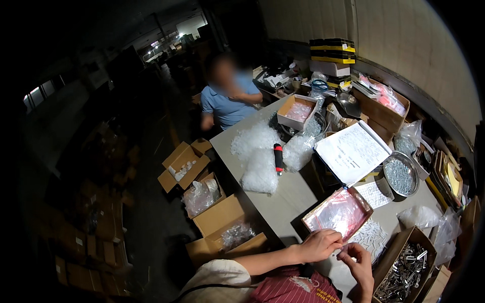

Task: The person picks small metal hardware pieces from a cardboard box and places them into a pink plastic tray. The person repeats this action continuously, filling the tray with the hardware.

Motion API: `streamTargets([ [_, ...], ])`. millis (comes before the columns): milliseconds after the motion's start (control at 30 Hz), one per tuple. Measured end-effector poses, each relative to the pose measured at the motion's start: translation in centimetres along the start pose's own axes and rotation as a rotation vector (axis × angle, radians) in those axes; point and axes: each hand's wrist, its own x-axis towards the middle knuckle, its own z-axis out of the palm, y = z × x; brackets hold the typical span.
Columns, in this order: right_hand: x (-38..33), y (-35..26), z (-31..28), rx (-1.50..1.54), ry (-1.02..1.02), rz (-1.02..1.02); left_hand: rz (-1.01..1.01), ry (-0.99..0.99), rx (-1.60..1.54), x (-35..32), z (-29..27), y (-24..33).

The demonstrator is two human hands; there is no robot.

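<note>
My left hand (pixel 321 245) is closed in a pinch just in front of a box of small plastic bags (pixel 336 214). Close beside it, my right hand (pixel 357 261) also pinches, its fingertips nearly meeting those of the left. Whatever is between the fingers is too small to make out. Behind my hands lies a heap of small white strips (pixel 370 238) on the table. To the right stands a cardboard box of metal clips (pixel 408 270), their exact kind unclear.
A metal bowl of small metal parts (pixel 401 175) and a clipboard with written sheets (pixel 353 151) lie farther back. A red-and-black-handled tool (pixel 278 159) rests by bags of clear plastic pieces (pixel 260 171). Open cartons (pixel 220 214) stand left of the table. A person in blue (pixel 230 103) sits across.
</note>
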Motion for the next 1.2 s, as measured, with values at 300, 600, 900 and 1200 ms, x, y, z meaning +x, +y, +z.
streamTargets([
  [300, -0.8, 2.0, 0.3, -0.221, 0.105, -0.107, 0.036, -0.009, -0.191, -0.3, 0.9, -0.5],
  [600, -2.5, -3.6, 0.8, -0.746, 0.108, -0.573, -0.03, -0.033, -0.017, -1.0, 1.3, -0.4],
  [900, -2.8, -0.7, -0.3, -0.796, -0.092, -0.348, -0.031, -0.145, 0.008, -1.8, 1.4, -0.1],
  [1200, -2.9, 1.5, 0.3, -0.833, -0.291, -0.333, 0.262, -0.177, 0.146, -1.9, 3.3, -1.5],
])
